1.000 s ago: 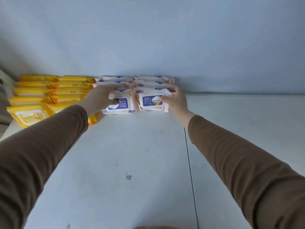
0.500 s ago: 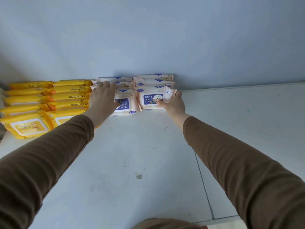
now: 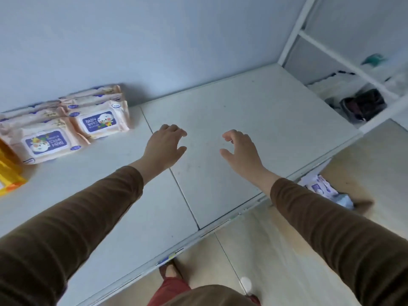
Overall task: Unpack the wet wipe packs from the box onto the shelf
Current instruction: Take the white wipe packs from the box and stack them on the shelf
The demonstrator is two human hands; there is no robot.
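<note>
white shelf (image 3: 231, 120), peach wipe packs (image 3: 72, 127) long-axis sideways, flat

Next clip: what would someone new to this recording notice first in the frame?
Two empty hands, left hand and right hand, hover open over the bare white shelf. Peach baby-wipe packs sit stacked against the wall at far left, with yellow packs at the frame's edge.

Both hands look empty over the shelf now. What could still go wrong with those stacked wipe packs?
The peach wipe packs lie in loose overlapping rows against the wall, so a bump from the left hand might slide them. More packs seem to wait below the shelf edge; reaching down, the right hand or a sleeve could catch that edge.
</note>
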